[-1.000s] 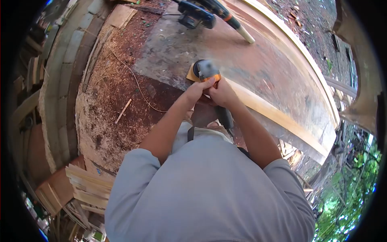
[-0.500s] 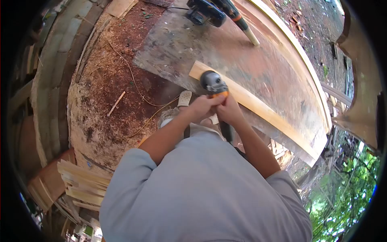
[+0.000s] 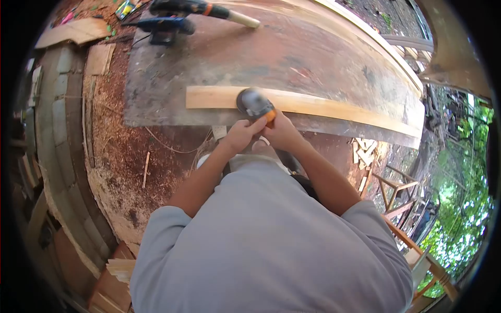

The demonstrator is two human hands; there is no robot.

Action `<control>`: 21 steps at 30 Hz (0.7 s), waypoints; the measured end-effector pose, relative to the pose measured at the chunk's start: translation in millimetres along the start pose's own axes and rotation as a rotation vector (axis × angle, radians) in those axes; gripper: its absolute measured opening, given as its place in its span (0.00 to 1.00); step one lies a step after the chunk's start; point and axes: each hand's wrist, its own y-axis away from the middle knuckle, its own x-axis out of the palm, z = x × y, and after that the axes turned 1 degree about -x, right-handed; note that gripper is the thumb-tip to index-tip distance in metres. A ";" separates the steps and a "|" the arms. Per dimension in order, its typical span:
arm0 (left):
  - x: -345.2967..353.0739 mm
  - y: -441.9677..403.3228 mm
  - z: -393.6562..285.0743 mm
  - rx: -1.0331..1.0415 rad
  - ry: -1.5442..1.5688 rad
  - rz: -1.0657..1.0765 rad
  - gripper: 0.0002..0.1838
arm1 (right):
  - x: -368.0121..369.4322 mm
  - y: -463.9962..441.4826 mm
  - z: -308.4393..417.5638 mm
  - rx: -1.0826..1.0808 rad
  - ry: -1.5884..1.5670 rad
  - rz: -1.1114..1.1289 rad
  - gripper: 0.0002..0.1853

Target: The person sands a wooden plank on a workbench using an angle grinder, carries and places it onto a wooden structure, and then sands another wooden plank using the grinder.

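Both hands are closed around an orange-and-black angle grinder (image 3: 255, 104), whose round head is blurred and rests over the board. My left hand (image 3: 241, 134) grips it from the left side, fingers wrapped in. From the right, my right hand (image 3: 284, 133) holds the body of the same tool. Beneath the grinder head lies a long pale wooden board (image 3: 334, 107), flat along the near edge of the worktable (image 3: 209, 57). The grinder's disc is hidden against the wood.
At the back left of the table lie a blue-and-black power tool (image 3: 166, 27) and a black tool with an orange band (image 3: 190, 8). A long curved wooden strip (image 3: 376, 39) borders the far side. Wood offcuts (image 3: 365, 152) and shavings cover the ground; planks (image 3: 60, 99) stand left.
My view has turned, so the board now runs nearly level across it. The grinder has moved along the board, away from its left end. Both hands keep their hold.
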 end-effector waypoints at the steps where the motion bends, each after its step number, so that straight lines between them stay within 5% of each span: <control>1: 4.9 2.8 -15.4 0.058 -0.328 -0.001 0.29 | -13.3 5.6 -15.1 -0.014 -0.036 -0.044 0.34; 4: 5.2 -2.4 -25.5 0.520 -0.483 -0.224 0.16 | -39.5 23.7 -66.2 0.077 -0.091 -0.125 0.35; 6: -23.6 -31.1 -35.0 0.637 -0.420 -0.492 0.16 | -63.7 38.3 -85.1 0.117 -0.100 -0.191 0.34; 9: -79.1 -89.9 -25.8 0.800 -0.998 -0.880 0.23 | -91.0 53.6 -111.8 0.163 -0.153 -0.237 0.32; 11: -79.0 -102.7 -26.9 0.480 -1.572 -1.179 0.32 | -107.4 58.9 -122.0 0.188 -0.209 -0.246 0.31; 19: -68.2 -104.3 -36.4 0.312 -1.578 -1.135 0.38 | -194.3 88.2 -159.2 0.377 -0.341 -0.362 0.22; 21: -68.1 -105.9 -33.5 0.306 -1.589 -1.144 0.38 | -205.4 84.4 -223.2 0.315 -0.258 -0.504 0.18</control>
